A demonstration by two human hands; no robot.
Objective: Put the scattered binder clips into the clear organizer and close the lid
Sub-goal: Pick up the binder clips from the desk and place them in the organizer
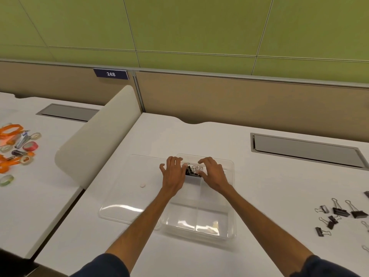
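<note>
A clear organizer (230,222) with divided compartments stands open on the white desk. Its clear lid (121,206) lies flat to its left. Several black binder clips (192,171) sit in a far compartment. My left hand (173,173) and my right hand (212,173) hover over that compartment on either side of the clips, fingers spread. Whether either hand touches a clip is hard to tell. More scattered binder clips (339,213) lie on the desk at the far right.
A small white disc (143,185) lies on the desk left of the hands. A curved beige divider (95,136) separates a neighbouring desk holding tape rolls and orange scissors (17,144). A grey cable hatch (305,149) sits at the back right.
</note>
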